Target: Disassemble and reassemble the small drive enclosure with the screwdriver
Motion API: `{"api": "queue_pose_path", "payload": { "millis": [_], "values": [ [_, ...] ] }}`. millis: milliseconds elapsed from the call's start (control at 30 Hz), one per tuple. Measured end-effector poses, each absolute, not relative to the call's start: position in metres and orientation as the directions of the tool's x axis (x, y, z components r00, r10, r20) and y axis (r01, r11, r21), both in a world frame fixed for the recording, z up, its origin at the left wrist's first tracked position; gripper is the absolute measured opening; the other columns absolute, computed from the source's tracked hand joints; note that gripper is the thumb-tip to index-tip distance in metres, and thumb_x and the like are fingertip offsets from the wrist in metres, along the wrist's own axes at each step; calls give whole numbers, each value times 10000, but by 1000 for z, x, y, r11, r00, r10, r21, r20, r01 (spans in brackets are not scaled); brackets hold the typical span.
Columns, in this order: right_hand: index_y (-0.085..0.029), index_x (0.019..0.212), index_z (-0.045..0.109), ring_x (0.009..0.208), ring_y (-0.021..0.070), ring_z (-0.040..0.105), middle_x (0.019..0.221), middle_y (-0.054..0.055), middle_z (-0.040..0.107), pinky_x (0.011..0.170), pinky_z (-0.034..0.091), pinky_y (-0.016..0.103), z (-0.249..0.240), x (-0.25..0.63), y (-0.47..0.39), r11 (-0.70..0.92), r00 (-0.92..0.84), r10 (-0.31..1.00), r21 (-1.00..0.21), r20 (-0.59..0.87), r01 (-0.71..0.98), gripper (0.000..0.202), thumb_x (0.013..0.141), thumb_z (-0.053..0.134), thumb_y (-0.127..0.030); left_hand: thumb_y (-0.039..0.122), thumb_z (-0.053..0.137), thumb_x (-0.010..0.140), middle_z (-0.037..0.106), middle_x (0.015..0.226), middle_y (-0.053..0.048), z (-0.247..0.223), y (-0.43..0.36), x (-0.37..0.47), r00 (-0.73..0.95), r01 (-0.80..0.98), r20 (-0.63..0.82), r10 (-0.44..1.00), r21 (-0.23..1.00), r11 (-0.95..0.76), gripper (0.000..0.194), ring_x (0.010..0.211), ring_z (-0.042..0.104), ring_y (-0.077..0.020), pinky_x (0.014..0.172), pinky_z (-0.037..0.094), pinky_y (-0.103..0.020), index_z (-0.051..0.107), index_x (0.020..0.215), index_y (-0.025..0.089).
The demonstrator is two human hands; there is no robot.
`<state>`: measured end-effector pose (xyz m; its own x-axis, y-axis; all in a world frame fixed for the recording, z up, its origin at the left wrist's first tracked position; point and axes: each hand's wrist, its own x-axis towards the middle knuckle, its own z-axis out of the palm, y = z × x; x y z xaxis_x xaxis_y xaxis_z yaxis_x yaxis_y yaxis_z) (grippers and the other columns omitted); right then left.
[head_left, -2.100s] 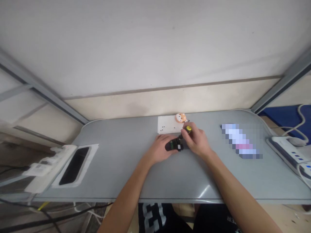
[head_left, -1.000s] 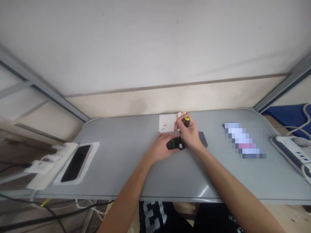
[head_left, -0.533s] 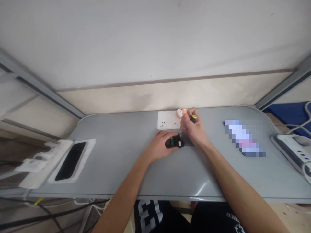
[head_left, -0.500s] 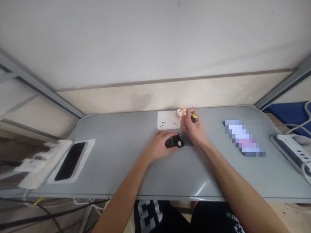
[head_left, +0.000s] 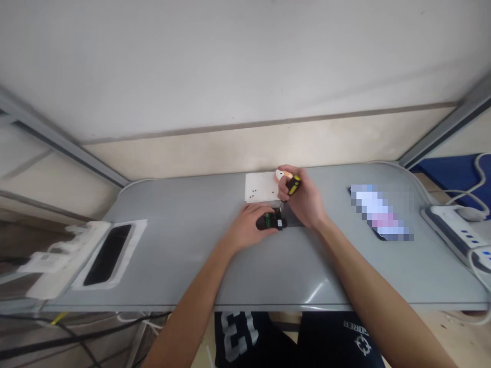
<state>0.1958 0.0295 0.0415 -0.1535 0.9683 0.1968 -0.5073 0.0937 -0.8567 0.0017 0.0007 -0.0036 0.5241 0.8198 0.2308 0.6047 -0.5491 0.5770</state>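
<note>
My left hand (head_left: 247, 226) lies on the table with its fingers and thumb closed round a small black device (head_left: 279, 223) with an exposed green circuit board. In my right hand (head_left: 309, 202) is a screwdriver (head_left: 294, 185) with a black and yellow handle. It slants down toward the far edge of the device; whether its tip touches a screw is too small to tell. Just behind the hands lies a white card (head_left: 263, 193) with several tiny dark screws on it. An orange and white animal-faced trinket (head_left: 280, 175), partly hidden by my right fingers, sits at the card's far right.
A lit phone (head_left: 378, 212), blurred out, lies to the right, beside a power strip (head_left: 456, 235) with cables. On the left, a dark-screened phone (head_left: 107, 255) rests on white paper, next to another power strip (head_left: 57, 271). A wall (head_left: 230, 148) borders the grey table's (head_left: 184, 245) back edge.
My right hand has tilted the screwdriver, so more of its yellow and black handle and its shaft show. My left hand stays on the device. The whole view has shifted slightly.
</note>
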Motion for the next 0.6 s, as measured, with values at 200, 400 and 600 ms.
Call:
{"api": "queue_pose_path", "payload": {
  "millis": [200, 400, 600],
  "values": [
    [-245, 799, 417, 569, 92, 479, 750, -43, 511, 527, 377, 251, 39, 196, 30, 100, -110, 978, -852, 180, -513, 481, 815, 782, -557, 395, 805, 846, 684, 1330, -31, -5, 4, 0, 565, 584, 267, 781, 539, -607, 273, 1268, 602, -260, 1146, 401, -484, 690, 1055, 261],
    [-249, 967, 594, 506, 104, 336, 641, -49, 394, 499, 330, 275, 39, 198, 33, 79, -150, 971, -840, 187, -536, 442, 947, 508, -683, 400, 814, 836, 686, 1330, -41, -7, 6, -2, 573, 585, 290, 766, 510, -631, 290, 1256, 619, -255, 1126, 431, -472, 708, 1070, 265],
    [-215, 769, 542, 669, 118, 551, 867, 8, 545, 587, 434, 286, 39, 204, 31, 115, -182, 956, -864, 230, -490, 394, 868, 725, -550, 413, 815, 833, 697, 1316, -40, -8, 6, -2, 571, 583, 305, 762, 503, -638, 286, 1244, 632, -254, 1128, 441, -480, 717, 1055, 261]
  ]
}}
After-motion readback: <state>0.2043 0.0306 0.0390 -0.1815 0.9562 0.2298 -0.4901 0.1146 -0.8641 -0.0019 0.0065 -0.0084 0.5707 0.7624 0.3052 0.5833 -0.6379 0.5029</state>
